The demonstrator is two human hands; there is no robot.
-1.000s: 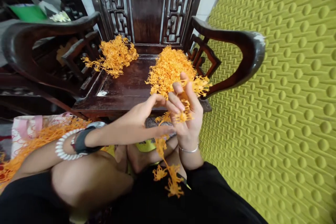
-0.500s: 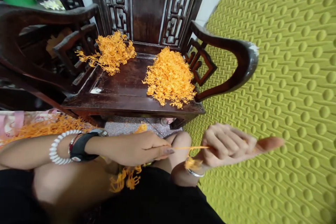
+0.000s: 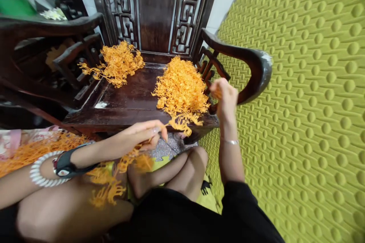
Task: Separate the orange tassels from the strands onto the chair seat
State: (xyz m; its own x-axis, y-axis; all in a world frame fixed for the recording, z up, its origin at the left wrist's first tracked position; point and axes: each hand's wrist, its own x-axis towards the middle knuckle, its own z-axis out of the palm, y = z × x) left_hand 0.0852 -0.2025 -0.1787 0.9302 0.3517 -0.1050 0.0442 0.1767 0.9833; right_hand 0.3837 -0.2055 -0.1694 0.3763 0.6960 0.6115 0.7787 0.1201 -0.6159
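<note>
My left hand (image 3: 151,133) is closed in a pinch on knotted orange yarn in front of the chair seat. Tufts of that yarn (image 3: 184,122) stick out past its fingertips, and more tufts hang below it, blurred, over my leg. My right hand (image 3: 226,93) is raised beside the chair's right armrest, its fingers curled and somewhat smeared. A bit of orange yarn shows between those fingers. Just left of it, a dense heap of knotted orange yarn (image 3: 181,85) lies on the seat. A looser orange bunch (image 3: 118,62) sits at the seat's back left.
The dark wooden chair (image 3: 122,100) has a carved back and a curved right armrest (image 3: 258,68). Loose orange strands (image 3: 42,150) lie on patterned cloth at the lower left. A bumpy yellow-green surface (image 3: 308,121) fills the right side. My bent legs (image 3: 176,172) are below.
My right hand has risen from near my lap up beside the heap. My left hand has shifted left and slightly up, with yarn tufts now showing past its fingertips. The taut strand between the hands no longer shows.
</note>
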